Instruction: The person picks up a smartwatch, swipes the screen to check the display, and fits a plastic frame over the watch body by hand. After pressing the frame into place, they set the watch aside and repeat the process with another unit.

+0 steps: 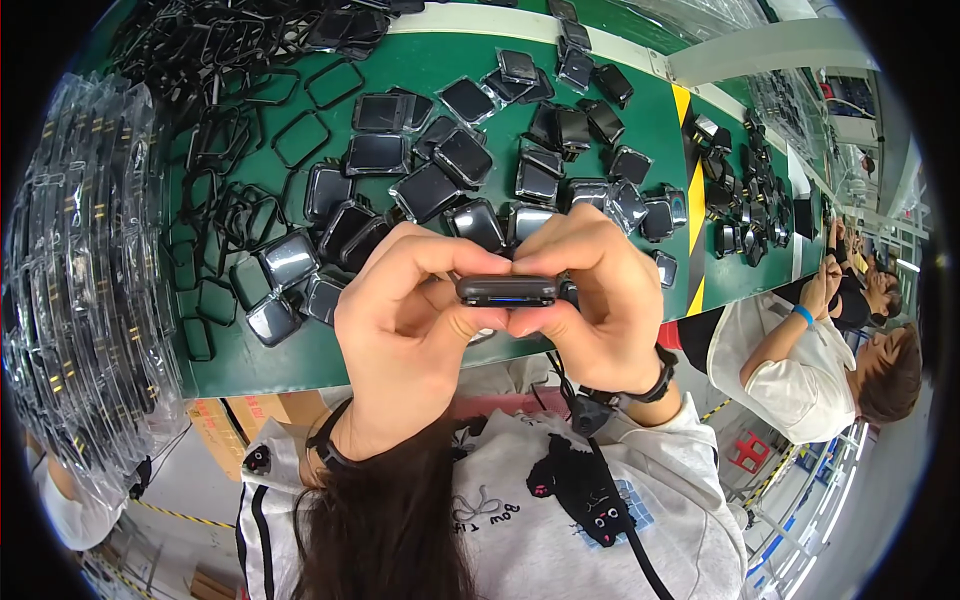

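Observation:
Between my two hands is a small black smartwatch case (507, 291), held level and seen edge-on, with a thin blue glint along its near side. My left hand (392, 325) pinches its left end between thumb and fingers. The right end is pinched the same way by my right hand (610, 310). My thumbs press the near side and nearly meet in the middle. Just beyond my hands, several similar black cases (462, 157) with glossy faces lie loosely on the green table (262, 372), some overlapping. Thin black rectangular frames (301, 139) are scattered to their left.
A tall stack of plastic-wrapped trays (85, 290) stands at the left. More black frames pile up at the far left. Yellow-black tape (696, 190) crosses the table at the right, with more black parts (745, 195) beyond it. Another person (800, 375) works there.

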Demonstrator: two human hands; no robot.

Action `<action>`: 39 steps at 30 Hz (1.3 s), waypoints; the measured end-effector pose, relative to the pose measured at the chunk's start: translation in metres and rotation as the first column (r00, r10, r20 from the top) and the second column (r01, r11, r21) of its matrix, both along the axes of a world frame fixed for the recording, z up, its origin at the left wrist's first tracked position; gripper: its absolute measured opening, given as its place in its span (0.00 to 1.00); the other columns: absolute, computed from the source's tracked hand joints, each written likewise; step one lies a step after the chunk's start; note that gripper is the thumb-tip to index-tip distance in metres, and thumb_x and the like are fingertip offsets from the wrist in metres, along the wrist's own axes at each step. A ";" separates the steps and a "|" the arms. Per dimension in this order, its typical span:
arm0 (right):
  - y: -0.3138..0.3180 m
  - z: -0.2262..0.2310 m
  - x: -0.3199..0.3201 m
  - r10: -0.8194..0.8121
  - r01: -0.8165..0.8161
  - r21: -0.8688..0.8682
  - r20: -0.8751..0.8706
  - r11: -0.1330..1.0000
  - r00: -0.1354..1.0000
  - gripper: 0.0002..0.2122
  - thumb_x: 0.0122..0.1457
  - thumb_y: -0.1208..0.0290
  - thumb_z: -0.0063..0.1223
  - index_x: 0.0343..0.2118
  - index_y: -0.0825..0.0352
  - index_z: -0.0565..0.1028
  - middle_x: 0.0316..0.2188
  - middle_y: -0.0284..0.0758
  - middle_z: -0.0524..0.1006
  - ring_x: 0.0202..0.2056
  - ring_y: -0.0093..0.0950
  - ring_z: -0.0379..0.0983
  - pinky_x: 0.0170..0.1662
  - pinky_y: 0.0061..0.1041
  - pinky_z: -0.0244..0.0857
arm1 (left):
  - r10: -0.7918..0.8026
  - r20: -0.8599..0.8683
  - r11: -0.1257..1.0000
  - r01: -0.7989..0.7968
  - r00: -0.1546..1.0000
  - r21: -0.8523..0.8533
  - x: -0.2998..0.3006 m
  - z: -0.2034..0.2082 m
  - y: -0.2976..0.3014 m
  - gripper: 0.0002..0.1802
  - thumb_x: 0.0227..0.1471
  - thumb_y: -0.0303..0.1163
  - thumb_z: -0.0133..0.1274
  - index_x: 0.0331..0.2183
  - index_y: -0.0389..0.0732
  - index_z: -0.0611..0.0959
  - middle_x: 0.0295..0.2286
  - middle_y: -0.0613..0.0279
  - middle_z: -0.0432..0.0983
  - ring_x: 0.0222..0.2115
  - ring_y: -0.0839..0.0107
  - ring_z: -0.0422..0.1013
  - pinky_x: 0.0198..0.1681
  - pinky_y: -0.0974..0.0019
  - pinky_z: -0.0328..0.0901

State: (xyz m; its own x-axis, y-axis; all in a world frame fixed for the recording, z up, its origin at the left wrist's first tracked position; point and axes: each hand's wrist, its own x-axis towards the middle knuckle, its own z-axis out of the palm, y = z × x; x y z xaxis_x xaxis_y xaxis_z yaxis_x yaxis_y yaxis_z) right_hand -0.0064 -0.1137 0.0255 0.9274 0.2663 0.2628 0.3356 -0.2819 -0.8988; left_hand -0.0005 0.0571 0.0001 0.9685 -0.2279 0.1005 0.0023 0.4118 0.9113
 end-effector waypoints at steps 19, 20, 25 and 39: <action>0.013 -0.019 -0.015 -0.129 0.281 0.576 -0.291 0.767 0.948 0.12 0.52 0.72 0.60 0.34 0.72 0.71 0.31 0.40 0.72 0.32 0.36 0.72 0.36 0.31 0.66 | 0.040 0.303 0.929 -0.147 0.952 0.338 0.006 0.012 -0.008 0.17 0.32 0.09 0.55 0.30 0.34 0.83 0.25 0.60 0.71 0.25 0.72 0.70 0.24 0.77 0.66; 0.010 -0.016 -0.014 -0.131 0.283 0.576 -0.291 0.767 0.948 0.12 0.52 0.72 0.60 0.34 0.72 0.71 0.31 0.40 0.72 0.32 0.36 0.72 0.36 0.31 0.66 | 0.067 0.349 0.909 -0.201 0.935 0.366 0.006 0.011 -0.008 0.18 0.32 0.09 0.55 0.31 0.33 0.82 0.26 0.60 0.71 0.24 0.71 0.70 0.24 0.75 0.66; 0.000 0.008 -0.006 -0.115 0.121 -0.123 0.055 0.985 0.992 0.10 0.48 0.82 0.57 0.34 0.72 0.70 0.35 0.43 0.71 0.35 0.38 0.72 0.38 0.32 0.68 | 0.138 0.488 0.834 -0.367 0.862 0.412 0.003 0.009 -0.012 0.21 0.31 0.07 0.54 0.34 0.32 0.79 0.26 0.60 0.73 0.24 0.69 0.70 0.24 0.71 0.65; 0.010 -0.007 -0.009 -0.064 0.122 -0.210 0.263 0.970 0.963 0.12 0.43 0.89 0.54 0.33 0.74 0.72 0.31 0.43 0.71 0.33 0.38 0.72 0.33 0.29 0.67 | 0.172 0.352 0.868 -0.310 0.920 0.387 -0.002 0.004 -0.012 0.22 0.32 0.06 0.55 0.33 0.35 0.73 0.24 0.61 0.70 0.23 0.69 0.69 0.24 0.72 0.64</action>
